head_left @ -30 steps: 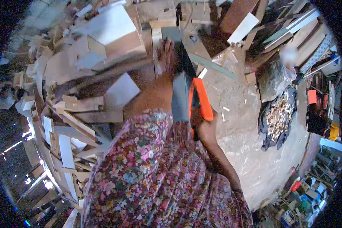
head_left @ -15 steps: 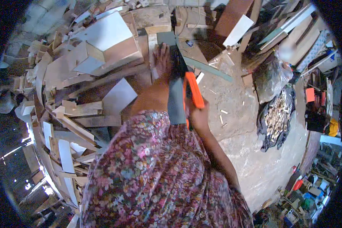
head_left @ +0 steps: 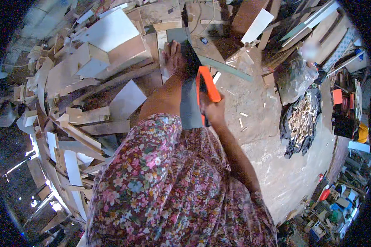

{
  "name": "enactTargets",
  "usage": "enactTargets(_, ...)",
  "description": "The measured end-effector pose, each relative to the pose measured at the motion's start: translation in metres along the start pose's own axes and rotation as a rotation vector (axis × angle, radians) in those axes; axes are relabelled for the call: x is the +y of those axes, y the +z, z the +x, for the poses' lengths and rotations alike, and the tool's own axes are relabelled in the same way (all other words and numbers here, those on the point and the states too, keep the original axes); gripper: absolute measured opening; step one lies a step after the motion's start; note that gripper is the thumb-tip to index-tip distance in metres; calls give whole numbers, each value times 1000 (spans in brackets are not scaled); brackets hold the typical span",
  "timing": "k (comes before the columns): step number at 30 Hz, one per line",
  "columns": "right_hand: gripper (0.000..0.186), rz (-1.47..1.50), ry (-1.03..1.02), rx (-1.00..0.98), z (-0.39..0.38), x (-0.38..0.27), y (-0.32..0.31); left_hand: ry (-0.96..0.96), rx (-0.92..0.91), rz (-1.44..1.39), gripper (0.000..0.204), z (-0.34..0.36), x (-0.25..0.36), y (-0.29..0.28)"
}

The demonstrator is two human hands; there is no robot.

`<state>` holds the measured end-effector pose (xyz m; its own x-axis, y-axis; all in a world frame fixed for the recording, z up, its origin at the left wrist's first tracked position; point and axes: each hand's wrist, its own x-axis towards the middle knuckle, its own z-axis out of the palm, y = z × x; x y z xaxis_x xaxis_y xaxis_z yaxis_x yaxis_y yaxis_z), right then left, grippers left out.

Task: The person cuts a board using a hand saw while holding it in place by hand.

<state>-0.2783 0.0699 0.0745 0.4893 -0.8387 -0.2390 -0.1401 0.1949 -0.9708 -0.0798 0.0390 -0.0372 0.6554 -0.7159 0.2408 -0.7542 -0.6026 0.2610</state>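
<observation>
A long dark grey board (head_left: 189,103) runs away from me at the middle, its near end by my floral-patterned clothing. My left hand (head_left: 174,61) lies on its far part with fingers stretched out, pressing from above. Closed around the handle of a hacksaw with an orange frame (head_left: 209,84) is my right hand (head_left: 214,110), at the board's right side. The saw stands along the board's right edge. Its blade shows only as a thin line, and I cannot tell how deep it sits in the board.
White and brown board offcuts (head_left: 127,101) and a box-like wooden piece (head_left: 92,61) crowd the left. A green-grey strip (head_left: 226,68) lies beyond the saw. On the right floor rests a black plastic sack of wood scraps (head_left: 303,123). Boards (head_left: 257,25) lean at the far right.
My right hand and the hacksaw have slid a little away from me along the board. My left hand stays on the board. The whole view has shifted slightly.
</observation>
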Motion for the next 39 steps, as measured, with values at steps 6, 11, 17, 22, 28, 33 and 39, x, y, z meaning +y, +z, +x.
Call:
enactTargets(6, 10, -71, 205, -55, -91, -80, -25, -54, 32, -178, 51, -6, -5, 8)
enactTargets(11, 18, -193, 247, -52, -55, -49, -21, -52, 69, 69, 51, 3, -5, 18)
enactTargets(17, 7, -69, 106, -94, 9, -11, 1, 5, 257, -202, 50, -6, -1, 15)
enactTargets(22, 8, -177, 161, -72, -84, -60, -28, 50, 228, -22, 47, -7, -7, 11)
enactTargets(28, 13, -178, 81, 20, -56, -44, -18, -15, 275, -141, 44, -3, 1, 11)
enactTargets(33, 7, -182, -125, -42, 14, -11, 13, -20, 190, -150, 47, -2, -4, 4)
enactTargets(39, 12, -181, 199, -55, -78, -52, -34, -105, 31, -35, 48, 3, -1, 5)
